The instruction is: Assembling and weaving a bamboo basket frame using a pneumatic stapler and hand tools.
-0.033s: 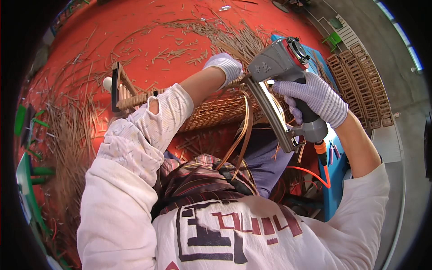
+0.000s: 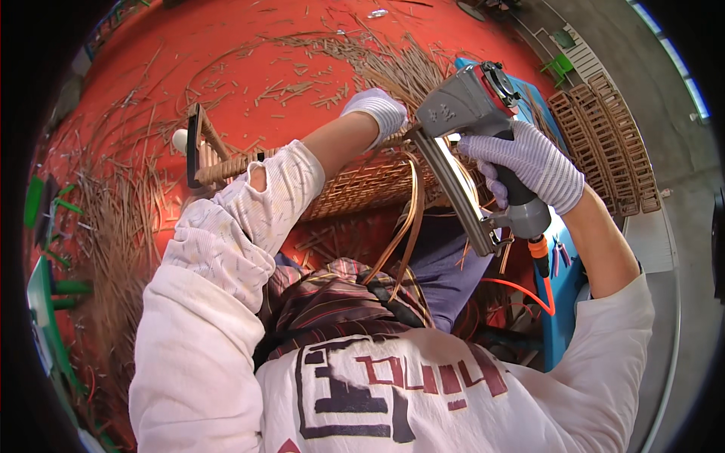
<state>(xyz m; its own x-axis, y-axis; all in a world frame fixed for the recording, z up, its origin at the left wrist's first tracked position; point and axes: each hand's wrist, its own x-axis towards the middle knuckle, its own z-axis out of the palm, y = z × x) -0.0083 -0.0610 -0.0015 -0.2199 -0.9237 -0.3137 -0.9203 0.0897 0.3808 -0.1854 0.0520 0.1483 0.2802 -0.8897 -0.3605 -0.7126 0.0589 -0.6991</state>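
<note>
My right hand [image 2: 532, 162], in a striped white glove, wraps round the grip of a grey pneumatic staple gun [image 2: 461, 106]. The gun's nose meets the far rim of a woven wicker frame [image 2: 362, 185] that lies across my lap. At that rim, just left of the nose, my gloved left hand [image 2: 375, 115] is closed on the frame, its fingertips mostly hidden. Loose brown rattan strips [image 2: 411, 219] hang down from the weave toward me. The frame's wrapped rail ends at a dark bracket [image 2: 194, 147] on the left.
Cut strips [image 2: 121, 226] litter the red floor [image 2: 249, 60]. Stacked wicker frames [image 2: 604, 143] stand at the right. On a blue surface [image 2: 555, 325] beside me lie pliers [image 2: 560, 255]; an orange air hose [image 2: 521, 287] runs from the gun. Green furniture [image 2: 64, 302] stands at the left.
</note>
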